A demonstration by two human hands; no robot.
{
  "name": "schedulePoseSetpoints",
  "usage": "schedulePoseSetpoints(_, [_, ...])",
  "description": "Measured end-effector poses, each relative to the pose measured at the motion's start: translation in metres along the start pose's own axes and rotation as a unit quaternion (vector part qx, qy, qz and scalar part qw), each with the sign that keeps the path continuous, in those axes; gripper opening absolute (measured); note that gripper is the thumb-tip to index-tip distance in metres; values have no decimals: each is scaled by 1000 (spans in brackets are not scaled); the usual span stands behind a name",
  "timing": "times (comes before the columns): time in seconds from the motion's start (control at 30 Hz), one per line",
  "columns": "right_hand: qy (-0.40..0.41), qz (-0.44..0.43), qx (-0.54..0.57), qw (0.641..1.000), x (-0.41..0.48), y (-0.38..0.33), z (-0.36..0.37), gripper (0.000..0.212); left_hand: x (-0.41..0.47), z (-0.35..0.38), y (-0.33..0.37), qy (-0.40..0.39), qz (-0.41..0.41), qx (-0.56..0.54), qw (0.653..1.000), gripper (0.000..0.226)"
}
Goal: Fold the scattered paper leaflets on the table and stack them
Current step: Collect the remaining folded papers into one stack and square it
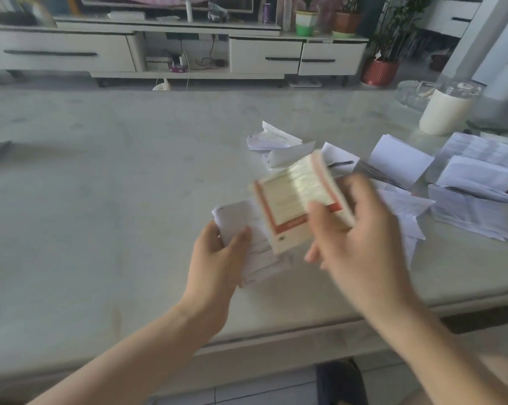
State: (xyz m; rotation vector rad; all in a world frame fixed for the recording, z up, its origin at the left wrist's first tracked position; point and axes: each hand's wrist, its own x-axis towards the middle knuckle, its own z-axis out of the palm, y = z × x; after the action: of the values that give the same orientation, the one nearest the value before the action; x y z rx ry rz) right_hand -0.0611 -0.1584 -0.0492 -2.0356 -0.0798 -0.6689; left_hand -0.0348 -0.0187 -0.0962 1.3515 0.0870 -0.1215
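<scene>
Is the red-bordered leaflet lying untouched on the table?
No, the right hand holds the red-bordered leaflet up off the table, partly over the white folded stack gripped by the left hand.

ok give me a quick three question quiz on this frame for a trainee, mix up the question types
1. True or false: the right hand holds the red-bordered leaflet.
2. Where do the loose white leaflets lie? A) on the cabinet at the back B) on the table, to the person's right C) on the floor
3. What does the left hand grip?

Key: 1 true. 2 B. 3 the white stack of folded leaflets, with the thumb on top.
</scene>
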Motion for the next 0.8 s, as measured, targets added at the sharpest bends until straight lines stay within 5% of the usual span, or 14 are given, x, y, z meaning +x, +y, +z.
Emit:
schedulePoseSetpoints(0.1, [-14,-154,-198,968,-10,-1,30,5,-4,4,0,-13,-8,3,1000,13])
schedulePoseSetpoints(0.23, [-49,-185,-367,910,-15,-1,38,16,-6,1,10,-21,-17,-33,999,22])
schedulePoseSetpoints(0.37, [-83,-148,-390,905,-20,-11,49,25,-7,-4,9,-19,-24,-47,998,22])
schedulePoseSetpoints(0.5, [-106,-161,-398,897,-22,-13,53,20,-6,-4,9,-55,-70,-111,990,63])
schedulePoseSetpoints(0.7, [-191,-78,-233,950,-31,-13,47,40,-1,-7,7,10,-38,-64,997,19])
schedulePoseSetpoints(0.8, [-117,-46,-179,976,-21,-3,42,32,1,-5,7,22,-12,-55,998,18])
